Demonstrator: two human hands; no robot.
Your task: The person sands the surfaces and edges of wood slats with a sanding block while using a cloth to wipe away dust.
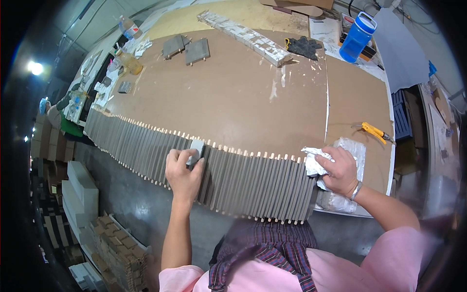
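Note:
A long row of thin grey slats (253, 187) stands packed side by side along the table's near edge. Short pale wooden pegs poke out at both ends of the slats. My left hand (184, 170) is closed around a small light grey block (197, 146), fingers curled on its near end, over the middle of the row. At the row's right end, my right hand (340, 168) grips a crumpled white cloth or paper (313, 163) against the last slats. Just beyond that hand lies a bundle wrapped in clear plastic (359, 155).
A yellow-handled tool (373, 131) lies at the right. Farther back are a blue bottle (358, 38), a dark glove (303, 47) and a white-smeared long bar (243, 36). Pegged grey plates (197, 51) lie at the back left, near an amber bottle (129, 62).

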